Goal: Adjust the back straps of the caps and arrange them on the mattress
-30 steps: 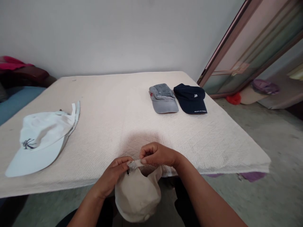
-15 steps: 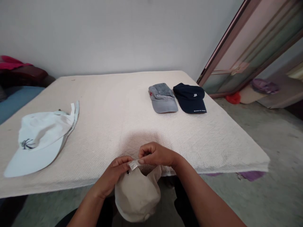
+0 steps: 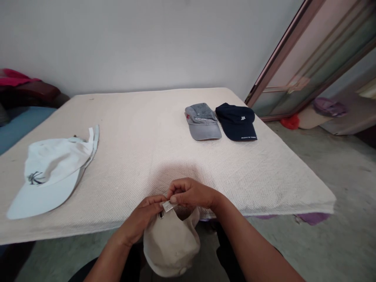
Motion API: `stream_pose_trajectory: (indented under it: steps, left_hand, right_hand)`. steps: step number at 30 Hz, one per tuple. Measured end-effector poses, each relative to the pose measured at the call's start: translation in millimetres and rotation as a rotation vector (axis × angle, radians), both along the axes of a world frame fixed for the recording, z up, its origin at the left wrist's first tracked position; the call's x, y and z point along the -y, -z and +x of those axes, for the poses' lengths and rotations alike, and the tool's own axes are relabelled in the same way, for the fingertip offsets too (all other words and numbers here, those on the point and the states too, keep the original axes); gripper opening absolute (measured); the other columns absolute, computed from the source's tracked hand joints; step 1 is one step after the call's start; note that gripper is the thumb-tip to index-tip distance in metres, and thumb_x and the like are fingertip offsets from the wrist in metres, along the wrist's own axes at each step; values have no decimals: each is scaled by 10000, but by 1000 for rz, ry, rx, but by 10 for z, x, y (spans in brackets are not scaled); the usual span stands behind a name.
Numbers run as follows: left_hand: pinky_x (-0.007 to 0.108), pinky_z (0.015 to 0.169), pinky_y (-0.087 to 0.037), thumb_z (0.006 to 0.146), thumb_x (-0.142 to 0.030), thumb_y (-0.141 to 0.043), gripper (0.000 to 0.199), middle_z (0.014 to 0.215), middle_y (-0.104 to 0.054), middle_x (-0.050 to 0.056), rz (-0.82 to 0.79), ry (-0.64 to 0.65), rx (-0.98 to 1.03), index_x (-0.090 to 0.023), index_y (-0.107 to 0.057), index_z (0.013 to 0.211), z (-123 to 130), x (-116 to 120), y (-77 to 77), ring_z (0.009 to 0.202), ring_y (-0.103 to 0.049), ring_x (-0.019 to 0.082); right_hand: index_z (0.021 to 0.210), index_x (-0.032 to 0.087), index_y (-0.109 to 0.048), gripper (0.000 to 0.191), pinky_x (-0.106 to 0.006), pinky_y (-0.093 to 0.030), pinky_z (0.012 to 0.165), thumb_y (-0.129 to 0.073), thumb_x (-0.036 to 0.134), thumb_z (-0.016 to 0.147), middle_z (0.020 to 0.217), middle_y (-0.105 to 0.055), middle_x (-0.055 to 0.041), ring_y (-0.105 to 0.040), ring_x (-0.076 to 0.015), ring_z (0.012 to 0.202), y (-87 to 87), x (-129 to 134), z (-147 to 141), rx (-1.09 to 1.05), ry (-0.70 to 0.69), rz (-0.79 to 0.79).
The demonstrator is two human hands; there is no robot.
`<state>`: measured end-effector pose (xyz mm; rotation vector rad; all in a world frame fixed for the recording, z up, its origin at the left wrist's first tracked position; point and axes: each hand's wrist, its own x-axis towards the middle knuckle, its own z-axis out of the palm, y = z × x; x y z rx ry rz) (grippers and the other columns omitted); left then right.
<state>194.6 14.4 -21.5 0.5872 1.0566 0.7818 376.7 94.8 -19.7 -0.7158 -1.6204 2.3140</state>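
A beige baseball cap (image 3: 172,244) hangs at the table's front edge, its back opening and strap turned up toward the table. My left hand (image 3: 143,217) is closed on the cap's rear edge, close to a small metal eyelet or buckle. Right beside it, my right hand (image 3: 190,192) pinches the strap end near a small white tag (image 3: 168,206). The fingertips of both hands nearly meet there. Part of the strap is hidden behind my fingers.
On the cream-covered table (image 3: 141,129), a white cap (image 3: 55,168) lies at the left. A grey cap (image 3: 203,122) and a navy cap (image 3: 237,122) sit side by side toward the back right. Behind is a wall; a glass-paned door (image 3: 293,74) stands at the right.
My right hand has shifted slightly left, closer to my left hand along the strap. The beige cap stays in nearly the same place; the other caps have not moved.
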Motion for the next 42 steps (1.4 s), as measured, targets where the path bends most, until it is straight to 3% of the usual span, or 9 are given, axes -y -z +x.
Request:
stream_pose_trajectory:
  steps: [7, 13, 16, 23, 28, 35, 42]
  left_hand:
    - [225, 597, -415, 675, -222, -675, 191, 661, -678, 44, -59, -89, -12, -150, -718, 846, 0, 4, -9, 593, -575, 136]
    - [240, 598, -419, 699, -258, -670, 205, 637, -660, 42, -45, -8, 65, -135, -697, 860, 61, -5, -55, 575, -578, 142]
    - [245, 597, -413, 686, -270, -686, 247, 670, -642, 32, -14, -40, 48, -148, -654, 899, 71, -9, -48, 581, -561, 135]
    - [205, 504, -324, 696, -280, -676, 197, 610, -497, -43, 51, -100, -33, -175, -524, 764, 23, -6, 8, 530, -459, 90]
    - [188, 475, -271, 669, -237, -691, 291, 604, -458, -63, 73, -137, -22, -194, -403, 662, 15, 0, -7, 502, -390, 68]
    - [210, 512, -315, 657, -207, -659, 186, 667, -519, -20, 91, -20, 101, -178, -505, 757, -88, 19, -41, 561, -454, 99]
    - [194, 481, -268, 719, -323, -659, 240, 554, -452, -53, 100, -67, -124, -168, -491, 645, -40, 17, -34, 487, -373, 67]
  right_hand:
    - [938, 167, -573, 182, -164, -301, 431, -547, 307, 824, 590, -449, 53, -387, -45, 472, -1, 23, -39, -82, -1, 7]
    - [933, 168, -565, 186, -177, -331, 480, -542, 324, 834, 668, -485, 36, -405, -41, 505, -8, 87, -91, -99, 39, 31]
    - [922, 163, -569, 202, -178, -346, 491, -539, 341, 833, 762, -511, 11, -431, -43, 539, -22, 97, -109, -61, 73, 41]
    - [921, 164, -577, 172, -168, -311, 469, -571, 274, 790, 654, -513, 27, -430, -58, 536, 15, 60, -97, -60, 73, 54]
    - [896, 158, -579, 185, -163, -311, 469, -614, 269, 753, 640, -519, 32, -431, -52, 532, 27, 46, -81, -73, 62, 45]
    - [872, 151, -581, 190, -160, -313, 448, -630, 282, 745, 622, -520, 33, -432, -54, 517, 3, 25, -63, -39, 92, 49]
    - [899, 158, -584, 207, -166, -333, 462, -630, 301, 756, 627, -516, 40, -431, -47, 506, 43, 50, -83, -21, 90, 87]
